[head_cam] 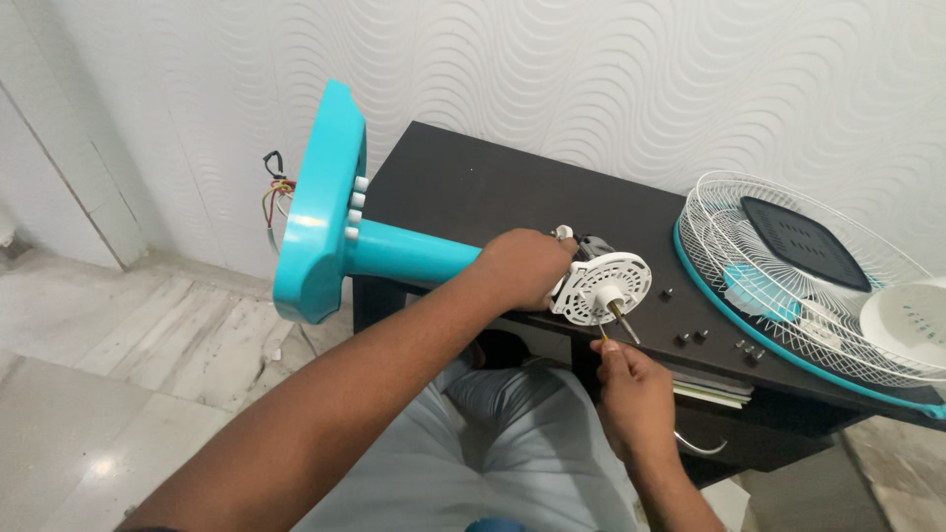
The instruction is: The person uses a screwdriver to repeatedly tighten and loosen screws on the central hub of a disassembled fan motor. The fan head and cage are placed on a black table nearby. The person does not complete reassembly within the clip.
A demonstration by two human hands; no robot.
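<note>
In the head view, our left hand (522, 268) clamps the white motor housing (601, 288) at frame centre, on the dark worktop (473, 192). Our right hand (631, 389) pinches a thin screwdriver (603, 333) beneath it. We should keep the tool square and the housing steady.

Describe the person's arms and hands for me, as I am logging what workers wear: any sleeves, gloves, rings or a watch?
Both arms are bare as far as the view shows: no sleeves reach the forearms. The left hand and the right hand wear no gloves. No ring shows on the fingers, and no watch or band shows on either wrist. Below the arms, light grey trousers cover the lap.
</note>
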